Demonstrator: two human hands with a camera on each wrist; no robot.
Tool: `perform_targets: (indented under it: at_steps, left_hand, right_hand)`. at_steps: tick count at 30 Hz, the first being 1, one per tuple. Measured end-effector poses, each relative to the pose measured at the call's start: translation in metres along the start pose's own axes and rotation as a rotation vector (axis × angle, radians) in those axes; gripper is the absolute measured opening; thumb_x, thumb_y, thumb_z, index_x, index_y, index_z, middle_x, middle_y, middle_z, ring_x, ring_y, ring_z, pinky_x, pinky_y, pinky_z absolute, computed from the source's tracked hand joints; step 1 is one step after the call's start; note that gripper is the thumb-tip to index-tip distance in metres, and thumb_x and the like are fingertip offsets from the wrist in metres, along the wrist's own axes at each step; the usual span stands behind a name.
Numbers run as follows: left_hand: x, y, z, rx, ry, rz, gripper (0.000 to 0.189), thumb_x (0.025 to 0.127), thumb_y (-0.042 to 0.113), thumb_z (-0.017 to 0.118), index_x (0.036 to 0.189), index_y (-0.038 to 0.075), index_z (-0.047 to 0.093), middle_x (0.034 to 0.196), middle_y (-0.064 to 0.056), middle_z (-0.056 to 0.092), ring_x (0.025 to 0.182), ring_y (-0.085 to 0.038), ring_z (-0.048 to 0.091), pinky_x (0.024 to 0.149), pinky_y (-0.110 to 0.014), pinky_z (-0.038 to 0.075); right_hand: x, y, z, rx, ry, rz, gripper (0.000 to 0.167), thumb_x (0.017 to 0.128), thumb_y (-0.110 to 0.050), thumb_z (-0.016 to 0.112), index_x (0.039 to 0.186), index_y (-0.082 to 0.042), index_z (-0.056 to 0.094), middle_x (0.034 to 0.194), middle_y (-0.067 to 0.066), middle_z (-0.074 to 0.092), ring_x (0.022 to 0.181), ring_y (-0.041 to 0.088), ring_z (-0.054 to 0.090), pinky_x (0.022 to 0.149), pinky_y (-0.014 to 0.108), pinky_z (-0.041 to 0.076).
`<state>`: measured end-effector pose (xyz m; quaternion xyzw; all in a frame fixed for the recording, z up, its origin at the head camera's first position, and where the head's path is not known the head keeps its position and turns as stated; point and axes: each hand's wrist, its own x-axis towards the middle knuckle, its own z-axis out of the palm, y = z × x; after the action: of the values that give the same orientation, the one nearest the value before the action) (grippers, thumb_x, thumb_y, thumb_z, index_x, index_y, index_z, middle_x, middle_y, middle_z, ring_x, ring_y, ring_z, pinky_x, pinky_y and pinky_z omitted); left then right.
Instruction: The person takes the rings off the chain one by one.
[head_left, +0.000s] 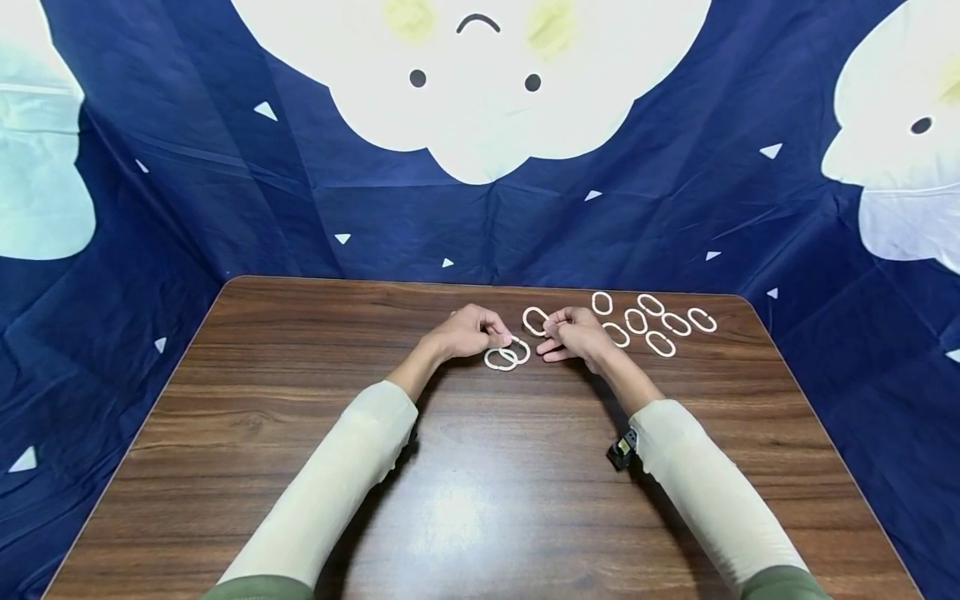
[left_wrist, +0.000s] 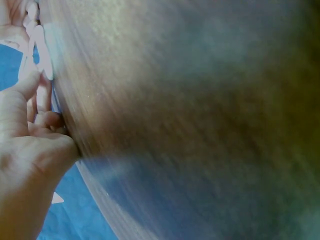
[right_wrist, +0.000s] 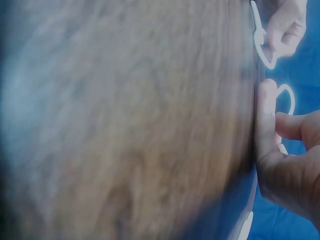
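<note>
My left hand (head_left: 468,332) pinches the edge of a white oval ring (head_left: 528,352) between thumb and fingertips, low over the wooden table. A second white ring (head_left: 487,362) is looped through it and lies towards me. Just to the right, my right hand (head_left: 576,335) pinches another white oval ring (head_left: 526,314) by its near right side, with the ring tilted up and apart from the linked pair. In the right wrist view this ring (right_wrist: 292,97) stands up beyond the thumb and fingers, and the other fingers stretch along the table top.
Several loose white oval rings (head_left: 628,313) lie scattered on the table right of my right hand, near the back right corner. A dark blue curtain (head_left: 480,242) with cloud shapes hangs behind the table (head_left: 300,467). A small black device (head_left: 621,451) sits at my right sleeve.
</note>
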<state>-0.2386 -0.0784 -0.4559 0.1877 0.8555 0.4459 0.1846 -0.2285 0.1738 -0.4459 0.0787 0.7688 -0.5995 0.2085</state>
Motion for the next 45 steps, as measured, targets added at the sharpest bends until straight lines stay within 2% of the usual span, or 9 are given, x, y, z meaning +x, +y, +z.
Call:
perform_targets:
  at_steps: [7, 17, 25, 29, 35, 39, 43, 45]
  left_hand:
    - [0.001, 0.002, 0.000, 0.015, 0.005, 0.005, 0.012, 0.102, 0.023, 0.084, 0.106, 0.013, 0.088, 0.082, 0.015, 0.067, 0.086, -0.006, 0.059, 0.084, -0.025, 0.047]
    - [0.000, 0.002, 0.001, 0.004, 0.016, -0.021, 0.012, 0.101, 0.024, 0.086, 0.103, 0.012, 0.087, 0.082, 0.014, 0.065, 0.087, -0.008, 0.057, 0.085, -0.027, 0.046]
    - [0.000, 0.001, 0.000, 0.043, 0.032, -0.016, 0.013, 0.099, 0.029, 0.087, 0.098, 0.017, 0.088, 0.081, 0.013, 0.069, 0.087, -0.010, 0.059, 0.101, -0.039, 0.044]
    - [0.007, -0.007, 0.002, 0.084, 0.039, -0.018, 0.015, 0.097, 0.037, 0.087, 0.091, 0.023, 0.087, 0.079, 0.013, 0.070, 0.086, -0.011, 0.061, 0.096, -0.039, 0.047]
    - [0.027, -0.032, 0.008, 0.101, 0.056, -0.024, 0.021, 0.092, 0.047, 0.091, 0.082, 0.030, 0.084, 0.077, 0.012, 0.072, 0.082, -0.012, 0.063, 0.088, -0.036, 0.050]
    - [0.033, -0.042, 0.009, 0.084, 0.067, -0.013, 0.025, 0.089, 0.049, 0.094, 0.079, 0.029, 0.082, 0.080, 0.011, 0.075, 0.086, -0.015, 0.065, 0.096, -0.043, 0.051]
    - [0.035, -0.045, 0.010, 0.097, 0.077, -0.004, 0.029, 0.088, 0.052, 0.094, 0.076, 0.030, 0.081, 0.084, 0.012, 0.078, 0.093, -0.017, 0.067, 0.113, -0.054, 0.048]
    - [0.035, -0.045, 0.010, 0.117, 0.086, 0.004, 0.030, 0.089, 0.054, 0.093, 0.075, 0.031, 0.080, 0.084, 0.012, 0.078, 0.095, -0.017, 0.068, 0.117, -0.056, 0.047]
  right_hand:
    - [-0.002, 0.002, -0.009, -0.009, 0.003, 0.005, 0.020, 0.114, -0.004, 0.055, 0.132, 0.005, 0.057, 0.109, 0.010, 0.069, 0.079, 0.010, 0.080, 0.074, 0.029, 0.071]
    - [-0.007, 0.007, -0.023, 0.010, 0.013, 0.011, 0.023, 0.116, -0.006, 0.056, 0.135, 0.007, 0.055, 0.111, 0.011, 0.066, 0.079, 0.010, 0.081, 0.077, 0.028, 0.071]
    - [-0.013, 0.011, -0.039, 0.004, 0.034, 0.035, 0.028, 0.116, -0.012, 0.063, 0.133, 0.009, 0.058, 0.100, 0.004, 0.070, 0.076, 0.008, 0.080, 0.075, 0.026, 0.070]
    - [-0.016, 0.013, -0.049, -0.007, 0.064, 0.038, 0.029, 0.116, -0.014, 0.063, 0.131, 0.010, 0.060, 0.092, 0.001, 0.071, 0.072, 0.006, 0.080, 0.072, 0.024, 0.069]
    - [-0.020, 0.018, -0.060, -0.029, 0.113, 0.035, 0.024, 0.116, -0.015, 0.064, 0.120, 0.009, 0.062, 0.085, -0.001, 0.070, 0.067, 0.005, 0.078, 0.068, 0.023, 0.068]
    - [-0.020, 0.019, -0.064, -0.025, 0.117, 0.033, 0.022, 0.115, -0.014, 0.065, 0.115, 0.008, 0.063, 0.081, -0.002, 0.071, 0.065, 0.004, 0.078, 0.066, 0.022, 0.067]
    - [-0.020, 0.021, -0.065, -0.031, 0.121, 0.032, 0.024, 0.114, -0.013, 0.068, 0.117, 0.010, 0.066, 0.077, -0.002, 0.075, 0.064, 0.004, 0.077, 0.066, 0.021, 0.067]
    - [-0.020, 0.022, -0.064, -0.028, 0.126, 0.030, 0.025, 0.113, -0.013, 0.070, 0.119, 0.011, 0.067, 0.075, -0.001, 0.076, 0.063, 0.004, 0.077, 0.066, 0.021, 0.067]
